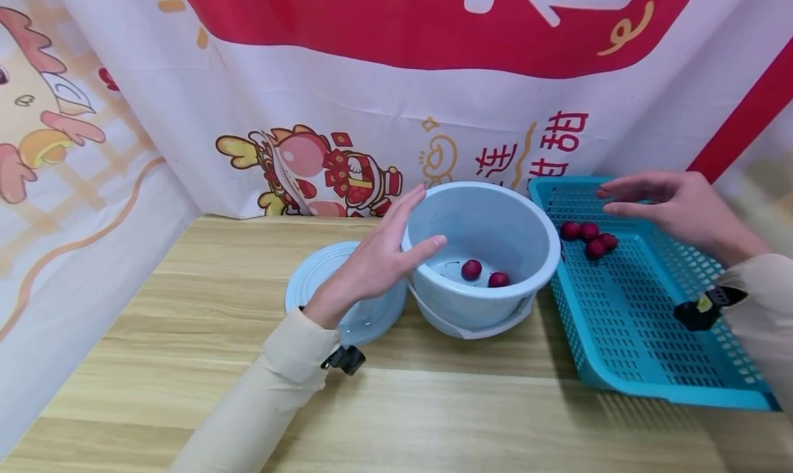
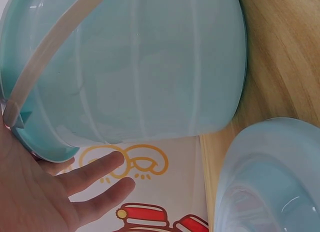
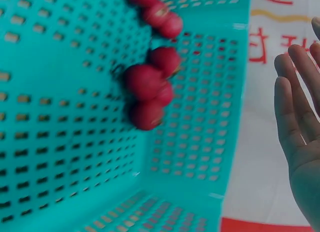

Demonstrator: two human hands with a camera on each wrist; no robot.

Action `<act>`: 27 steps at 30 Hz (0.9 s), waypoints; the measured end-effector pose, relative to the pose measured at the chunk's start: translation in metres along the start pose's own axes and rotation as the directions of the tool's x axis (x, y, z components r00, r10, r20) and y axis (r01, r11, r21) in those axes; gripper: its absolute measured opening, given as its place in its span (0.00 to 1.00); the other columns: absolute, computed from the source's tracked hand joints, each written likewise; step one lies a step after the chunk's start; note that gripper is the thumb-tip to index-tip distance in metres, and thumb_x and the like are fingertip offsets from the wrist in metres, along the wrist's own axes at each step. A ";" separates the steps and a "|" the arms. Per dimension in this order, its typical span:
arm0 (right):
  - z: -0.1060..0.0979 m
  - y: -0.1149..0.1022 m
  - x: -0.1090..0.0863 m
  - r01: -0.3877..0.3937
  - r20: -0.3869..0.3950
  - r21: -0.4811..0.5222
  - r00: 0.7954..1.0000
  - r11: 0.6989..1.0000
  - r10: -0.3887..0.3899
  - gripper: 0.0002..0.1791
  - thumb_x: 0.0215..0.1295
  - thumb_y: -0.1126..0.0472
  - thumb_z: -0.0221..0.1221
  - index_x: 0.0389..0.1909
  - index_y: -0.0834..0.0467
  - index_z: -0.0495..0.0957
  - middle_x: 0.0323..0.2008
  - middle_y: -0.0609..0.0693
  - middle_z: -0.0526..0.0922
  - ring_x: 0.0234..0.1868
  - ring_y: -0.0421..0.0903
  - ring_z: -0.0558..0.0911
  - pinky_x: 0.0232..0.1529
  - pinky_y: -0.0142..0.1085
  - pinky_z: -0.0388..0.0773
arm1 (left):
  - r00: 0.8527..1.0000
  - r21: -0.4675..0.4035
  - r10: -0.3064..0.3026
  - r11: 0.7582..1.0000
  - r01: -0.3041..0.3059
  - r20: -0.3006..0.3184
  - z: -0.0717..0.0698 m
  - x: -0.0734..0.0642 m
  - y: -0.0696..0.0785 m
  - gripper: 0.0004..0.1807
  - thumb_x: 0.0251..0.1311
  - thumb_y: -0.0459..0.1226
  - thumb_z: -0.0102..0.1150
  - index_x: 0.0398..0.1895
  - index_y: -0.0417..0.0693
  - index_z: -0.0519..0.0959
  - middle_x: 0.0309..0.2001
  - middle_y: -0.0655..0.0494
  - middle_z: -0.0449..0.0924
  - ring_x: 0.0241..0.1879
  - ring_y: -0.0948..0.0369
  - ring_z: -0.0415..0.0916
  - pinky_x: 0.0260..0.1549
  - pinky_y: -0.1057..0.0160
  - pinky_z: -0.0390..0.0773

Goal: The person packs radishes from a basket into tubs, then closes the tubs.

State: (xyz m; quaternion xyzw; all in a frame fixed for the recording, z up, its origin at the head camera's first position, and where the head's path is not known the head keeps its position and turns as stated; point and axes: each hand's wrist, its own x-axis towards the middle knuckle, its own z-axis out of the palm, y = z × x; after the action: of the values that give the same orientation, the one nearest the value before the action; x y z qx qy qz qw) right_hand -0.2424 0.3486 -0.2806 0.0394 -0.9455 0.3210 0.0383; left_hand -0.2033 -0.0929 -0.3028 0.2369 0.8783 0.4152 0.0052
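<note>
A light blue bucket (image 1: 483, 308) stands upright on the table, with two small round red radishes (image 1: 471, 270) on its floor. My left hand (image 1: 387, 253) is at the bucket's left rim, thumb over the opening and fingers extended along the outside; the left wrist view shows the fingers (image 2: 95, 174) spread beside the rim. Over the far end of a turquoise perforated basket (image 1: 650, 383) hovers my right hand (image 1: 675, 201), fingers loosely bent and nothing visible in them. Several radishes (image 3: 145, 82) lie below it, against the basket's wall.
A round light blue lid (image 1: 365, 321) lies on the wooden table (image 1: 204, 321), left of the bucket and partly behind my left forearm. The bucket's pale handle (image 2: 50, 44) hangs down its side. A printed cloth (image 1: 372, 80) hangs behind the table.
</note>
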 end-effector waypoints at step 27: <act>0.023 0.057 0.016 -0.143 0.295 -0.038 0.944 0.989 0.147 0.37 0.70 0.51 0.69 0.76 0.60 0.70 0.73 0.71 0.70 0.71 0.72 0.65 0.56 0.63 0.81 | 1.000 -0.014 -0.004 1.000 0.004 0.012 0.000 0.001 0.000 0.47 0.71 0.65 0.52 0.87 0.70 0.46 0.87 0.73 0.39 0.87 0.61 0.41 0.81 0.32 0.52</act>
State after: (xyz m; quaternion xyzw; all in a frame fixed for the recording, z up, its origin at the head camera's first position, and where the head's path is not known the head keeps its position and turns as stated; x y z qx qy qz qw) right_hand -0.2646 0.3794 -0.3315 0.0173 -0.9434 0.3057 -0.1276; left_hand -0.2040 -0.0922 -0.3027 0.2374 0.8759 0.4199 0.0129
